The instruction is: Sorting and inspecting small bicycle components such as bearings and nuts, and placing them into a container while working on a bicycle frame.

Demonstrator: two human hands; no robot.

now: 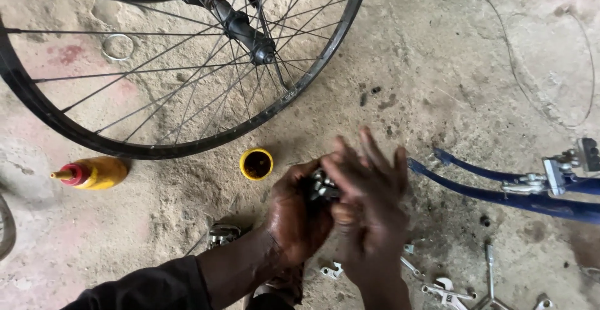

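Clasping a small cluster of silver metal parts (322, 186) between both palms: left hand (299, 213) cupped beneath, right hand (370, 204) pressed over the top with fingers fanned upward. Just beyond the clasp, toward the left, a round yellow open tin with dark contents (256, 164). Farther left, a yellow squeeze bottle with red nozzle (92, 172), lying flat. Above, a black spoked bicycle wheel (187, 60). Rightward, a blue steel bicycle fork (500, 191). Nearer the body, scattered silver spanners (447, 292) on the concrete floor (450, 66).
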